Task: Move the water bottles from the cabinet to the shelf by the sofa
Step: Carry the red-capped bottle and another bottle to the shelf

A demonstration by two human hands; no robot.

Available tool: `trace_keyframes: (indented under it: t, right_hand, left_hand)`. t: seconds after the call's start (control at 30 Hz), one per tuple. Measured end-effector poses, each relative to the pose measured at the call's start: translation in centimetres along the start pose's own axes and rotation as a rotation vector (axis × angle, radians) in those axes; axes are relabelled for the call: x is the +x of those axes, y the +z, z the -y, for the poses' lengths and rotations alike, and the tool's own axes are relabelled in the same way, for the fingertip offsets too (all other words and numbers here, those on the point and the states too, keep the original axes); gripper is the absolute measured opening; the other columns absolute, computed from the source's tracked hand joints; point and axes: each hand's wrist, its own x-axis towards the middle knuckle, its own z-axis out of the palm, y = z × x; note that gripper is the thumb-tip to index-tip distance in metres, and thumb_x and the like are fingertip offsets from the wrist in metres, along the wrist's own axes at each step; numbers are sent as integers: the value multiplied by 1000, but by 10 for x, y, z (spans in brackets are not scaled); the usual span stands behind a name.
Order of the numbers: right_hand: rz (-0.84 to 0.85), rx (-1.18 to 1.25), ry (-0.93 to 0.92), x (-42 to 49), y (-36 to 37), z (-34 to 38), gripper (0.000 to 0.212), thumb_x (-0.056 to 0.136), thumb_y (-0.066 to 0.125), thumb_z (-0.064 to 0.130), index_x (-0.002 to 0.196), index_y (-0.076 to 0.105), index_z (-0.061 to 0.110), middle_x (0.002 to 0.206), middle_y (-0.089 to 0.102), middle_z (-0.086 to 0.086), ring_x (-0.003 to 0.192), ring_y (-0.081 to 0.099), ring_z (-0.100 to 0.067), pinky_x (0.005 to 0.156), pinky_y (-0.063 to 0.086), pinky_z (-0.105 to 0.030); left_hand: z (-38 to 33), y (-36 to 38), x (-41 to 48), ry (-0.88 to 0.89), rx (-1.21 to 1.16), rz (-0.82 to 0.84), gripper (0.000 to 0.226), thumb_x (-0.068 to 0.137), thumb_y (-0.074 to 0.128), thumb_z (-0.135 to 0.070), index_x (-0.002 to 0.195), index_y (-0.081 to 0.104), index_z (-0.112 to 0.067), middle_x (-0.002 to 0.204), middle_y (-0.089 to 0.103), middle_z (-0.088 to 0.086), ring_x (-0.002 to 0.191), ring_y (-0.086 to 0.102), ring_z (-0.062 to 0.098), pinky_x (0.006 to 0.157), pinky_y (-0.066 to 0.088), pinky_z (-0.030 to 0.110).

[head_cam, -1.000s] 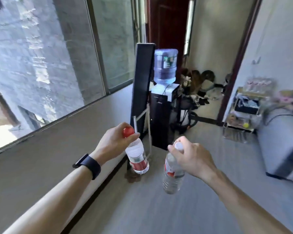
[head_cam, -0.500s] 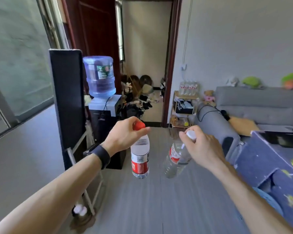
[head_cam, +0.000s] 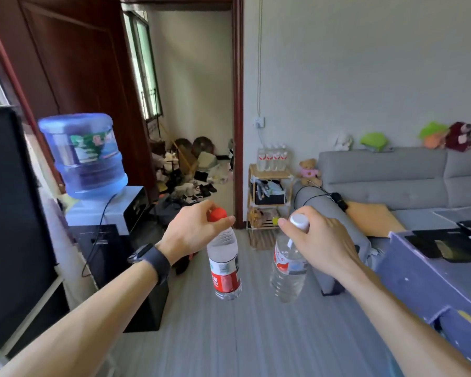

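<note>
My left hand [head_cam: 192,232] grips a red-capped water bottle [head_cam: 225,268] by its neck, and the bottle hangs upright over the floor. A white-capped water bottle [head_cam: 287,270] hangs tilted from my right hand [head_cam: 320,238], which holds it at the cap. Straight ahead, against the wall beside the grey sofa [head_cam: 392,180], stands a small wooden shelf [head_cam: 269,174]. Several water bottles [head_cam: 273,157] stand in a row on its top board.
A water dispenser [head_cam: 85,156] with a blue jug stands at the left, next to a black panel [head_cam: 11,213]. A doorway [head_cam: 196,110] opens onto a cluttered room. A purple box [head_cam: 433,273] sits at the right. Grey floor [head_cam: 242,336] stretches toward the shelf.
The view has swung right, away from the window, and moved closer to the sofa and shelf. Both hands still carry their bottles.
</note>
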Motion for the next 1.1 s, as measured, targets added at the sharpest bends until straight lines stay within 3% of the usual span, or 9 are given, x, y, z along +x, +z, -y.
trace_keyframes:
  t: [0.23, 0.43, 0.63, 0.9, 1.1]
  right_hand:
    - [-42, 11, -10, 122, 8, -46, 34, 89, 51, 63, 95, 55, 29, 68, 58, 14, 80, 58, -22, 61, 37, -32]
    - [-47, 5, 38, 216, 34, -90, 35, 88, 50, 65, 94, 56, 31, 71, 61, 12, 79, 59, -20, 67, 49, -36]
    - [-60, -24, 129, 311, 67, -119, 33, 86, 54, 64, 81, 54, 31, 72, 63, 15, 74, 58, -10, 64, 48, -32]
    - [-137, 3, 223, 440, 102, -147, 35, 85, 56, 63, 86, 57, 28, 75, 67, 12, 81, 60, -21, 75, 51, -37]
    - [-165, 21, 267, 520, 137, -181, 34, 84, 57, 66, 80, 53, 32, 73, 67, 12, 81, 61, -21, 72, 51, -38]
  left_hand:
    - [-10, 24, 128, -12, 23, -21, 38, 84, 64, -58, 102, 61, -24, 92, 64, -8, 89, 62, 15, 81, 55, 38]
    - [2, 47, 237, 4, 26, -40, 40, 84, 64, -57, 102, 63, -20, 94, 66, -3, 89, 62, 18, 83, 54, 41]
    - [24, 66, 354, 46, -15, -6, 36, 84, 66, -54, 101, 64, -22, 91, 66, -4, 86, 62, 15, 81, 55, 40]
    - [55, 99, 513, 99, -64, 57, 31, 83, 67, -53, 95, 60, -27, 87, 63, -9, 82, 60, 11, 73, 54, 34]
    - [79, 130, 607, 82, -56, 100, 27, 84, 67, -53, 90, 58, -29, 85, 63, -9, 80, 60, 10, 68, 50, 30]
